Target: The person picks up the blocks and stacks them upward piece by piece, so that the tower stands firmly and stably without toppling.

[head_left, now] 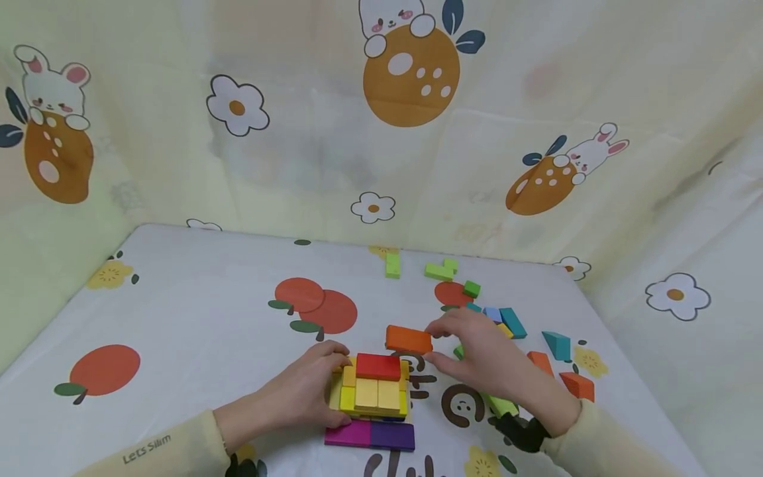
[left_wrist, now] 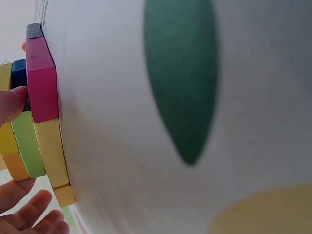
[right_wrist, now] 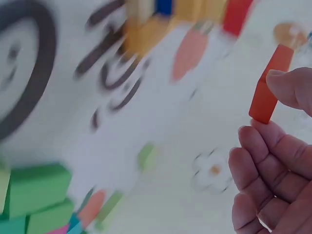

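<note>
The right hand is pinching an orange block, which is jutting out to the hand's left, while the left hand is gripping a block stack (a red block is topping it); loose blocks are lying farther right.

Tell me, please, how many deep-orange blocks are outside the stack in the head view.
3: one deep-orange block in the right grip, a second block beside the right wrist, and a third block farther right. More may hide behind the grip.
</note>
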Demonstrator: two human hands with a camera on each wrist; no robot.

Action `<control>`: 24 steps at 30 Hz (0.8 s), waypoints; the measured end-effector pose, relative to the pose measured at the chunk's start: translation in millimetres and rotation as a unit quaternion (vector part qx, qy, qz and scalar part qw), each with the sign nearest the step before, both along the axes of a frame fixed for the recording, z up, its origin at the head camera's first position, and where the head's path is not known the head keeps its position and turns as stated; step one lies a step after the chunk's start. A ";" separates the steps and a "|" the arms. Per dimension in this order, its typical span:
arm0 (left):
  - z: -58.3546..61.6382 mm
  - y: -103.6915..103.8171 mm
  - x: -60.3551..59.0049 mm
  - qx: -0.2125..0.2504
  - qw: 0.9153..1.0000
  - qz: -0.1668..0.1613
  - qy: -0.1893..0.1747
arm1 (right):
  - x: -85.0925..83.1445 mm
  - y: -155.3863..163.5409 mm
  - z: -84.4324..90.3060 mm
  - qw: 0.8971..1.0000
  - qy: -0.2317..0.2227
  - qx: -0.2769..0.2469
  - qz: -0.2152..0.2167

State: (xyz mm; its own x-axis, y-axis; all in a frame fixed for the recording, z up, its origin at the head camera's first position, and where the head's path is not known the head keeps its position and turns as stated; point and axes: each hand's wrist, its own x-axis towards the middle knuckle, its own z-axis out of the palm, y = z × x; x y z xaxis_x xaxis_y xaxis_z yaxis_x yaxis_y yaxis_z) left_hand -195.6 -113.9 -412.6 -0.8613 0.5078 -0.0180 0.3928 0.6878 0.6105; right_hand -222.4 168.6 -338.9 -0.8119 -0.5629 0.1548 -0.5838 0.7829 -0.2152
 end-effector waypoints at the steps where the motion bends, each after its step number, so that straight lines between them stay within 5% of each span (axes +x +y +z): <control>1: -0.1 -0.1 0.1 0.000 1.000 0.000 0.000 | 7.4 -3.5 2.0 1.000 0.006 0.004 0.008; 9: 0.4 -1.1 -0.3 0.006 1.000 -0.003 -0.007 | 35.7 -24.5 -3.2 0.997 0.015 0.051 0.053; 24: -0.4 -1.4 -0.6 0.010 1.000 -0.003 -0.005 | 37.1 -31.5 -12.9 0.996 -0.003 0.077 0.052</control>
